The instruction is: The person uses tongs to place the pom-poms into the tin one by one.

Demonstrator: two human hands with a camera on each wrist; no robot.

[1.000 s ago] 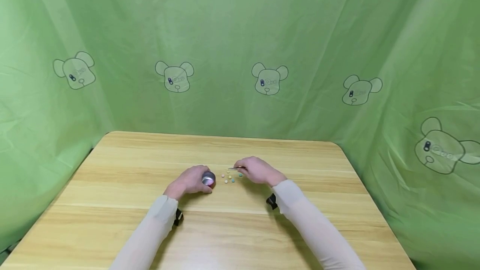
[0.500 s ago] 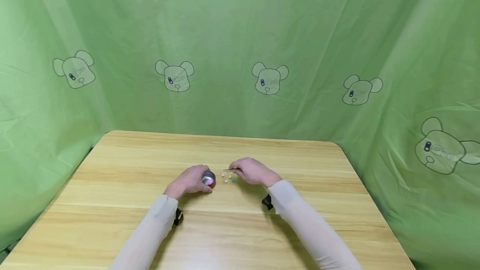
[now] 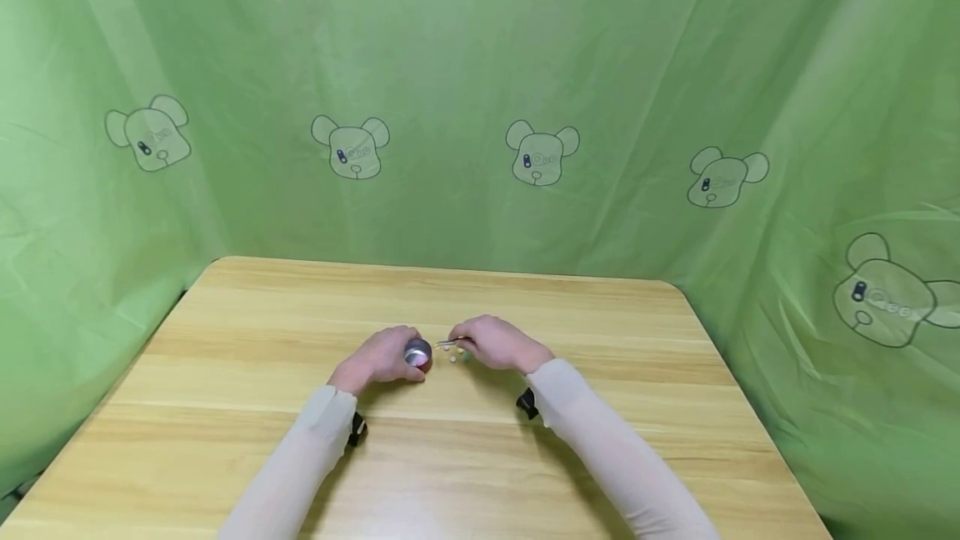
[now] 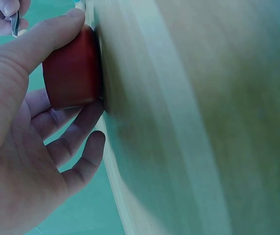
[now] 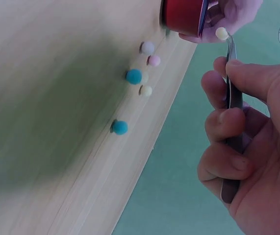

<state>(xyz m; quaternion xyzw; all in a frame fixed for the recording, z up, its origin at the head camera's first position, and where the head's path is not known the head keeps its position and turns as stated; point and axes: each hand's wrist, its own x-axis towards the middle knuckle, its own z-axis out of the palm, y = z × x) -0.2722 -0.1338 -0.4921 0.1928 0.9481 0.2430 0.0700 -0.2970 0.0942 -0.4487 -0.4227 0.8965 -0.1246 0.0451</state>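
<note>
In the head view my left hand [image 3: 381, 355] holds a small round tin [image 3: 417, 347], red outside and silver inside, with its open top showing. The left wrist view has the thumb and fingers round the red wall [image 4: 73, 71], and the tin stands on the table. My right hand [image 3: 495, 343] grips metal tweezers [image 5: 235, 100] between thumb and curled fingers. A small pale yellow ball [image 5: 221, 34] is pinched at their tips, off the table and near the tin. Below lie a pink ball [image 5: 154, 60], a whitish ball [image 5: 147, 47], a cream ball [image 5: 145, 91] and blue balls [image 5: 134, 76].
The wooden table [image 3: 420, 473] spreads around both hands. Green cloth [image 3: 450, 48] with printed bear heads hangs behind it and along the sides. Another blue ball [image 5: 120, 127] lies apart from the cluster.
My right hand has moved left with the tweezers, bringing their tips from above the balls to close beside the tin. The left hand and tin have stayed in place.
</note>
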